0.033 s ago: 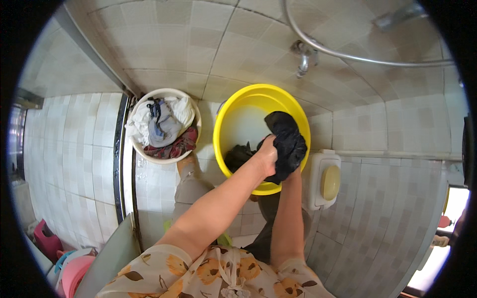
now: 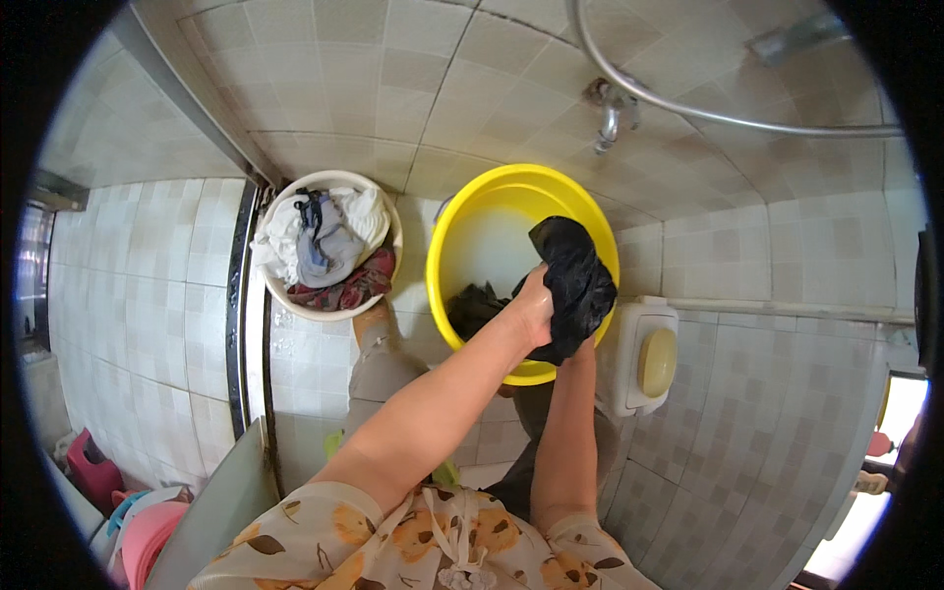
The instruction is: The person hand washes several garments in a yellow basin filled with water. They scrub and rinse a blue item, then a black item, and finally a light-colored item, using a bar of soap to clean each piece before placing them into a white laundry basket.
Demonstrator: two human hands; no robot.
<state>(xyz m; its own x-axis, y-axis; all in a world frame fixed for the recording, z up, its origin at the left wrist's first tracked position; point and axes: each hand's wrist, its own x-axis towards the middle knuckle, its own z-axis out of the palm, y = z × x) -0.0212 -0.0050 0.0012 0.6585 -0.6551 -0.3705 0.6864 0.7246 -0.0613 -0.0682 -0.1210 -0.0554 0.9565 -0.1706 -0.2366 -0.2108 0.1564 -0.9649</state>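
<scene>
A wet, bunched black garment is held over the right side of a yellow basin; its exact kind cannot be made out. My left hand is closed round the garment's left edge, with the fingers partly hidden in the folds. From below, my right hand grips the same garment, and the cloth covers most of that hand. Cloudy whitish water fills the basin. More dark cloth lies in the water at its near left, beside my left wrist.
Left of the basin stands a white tub heaped with white, grey and dark red patterned laundry. A soap bar lies on a white holder to the right. On the tiled wall are a tap and a shower hose. Pink tubs sit at the lower left.
</scene>
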